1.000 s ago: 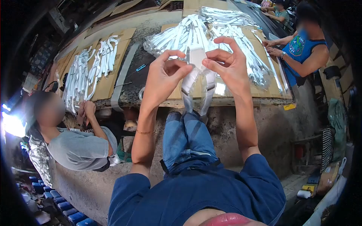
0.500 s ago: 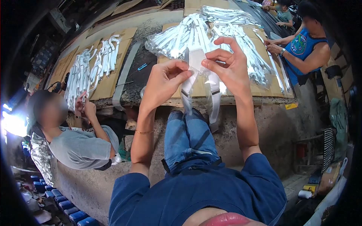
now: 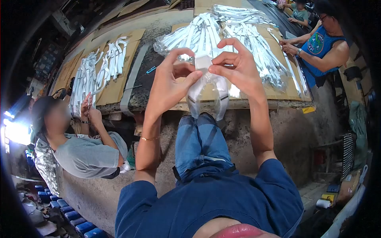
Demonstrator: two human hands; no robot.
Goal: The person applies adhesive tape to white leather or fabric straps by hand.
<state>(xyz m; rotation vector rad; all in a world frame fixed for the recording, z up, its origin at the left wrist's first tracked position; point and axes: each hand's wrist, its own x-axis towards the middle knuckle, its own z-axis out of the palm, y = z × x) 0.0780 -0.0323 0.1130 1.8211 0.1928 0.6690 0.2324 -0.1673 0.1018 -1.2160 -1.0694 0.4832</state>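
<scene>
Between my hands is a white strap (image 3: 203,62), its flat end up and two lengths with dark bands hanging below. Clear plastic (image 3: 206,84) is around the hanging part. My right hand (image 3: 238,68) pinches the right edge of the flat end with thumb and fingers. At its left edge is my left hand (image 3: 173,81), fingers curved and thumb tip against the strap; the exact contact is partly hidden. Behind my hands lies a large pile of plastic-wrapped white straps (image 3: 198,33) on the table, with a second pile (image 3: 258,55) to its right.
More white straps (image 3: 113,63) lie on cardboard (image 3: 133,39) at the left. A blue cutter-like tool (image 3: 151,70) is on the dark tabletop. One person (image 3: 85,152) sits at left handling a strap; another (image 3: 323,45) works at right. A third person (image 3: 298,15) is farther back.
My left fingers have loosened and spread, with the index finger raised. The strap has shifted slightly left and its hanging ends are higher. My right hand keeps its pinch.
</scene>
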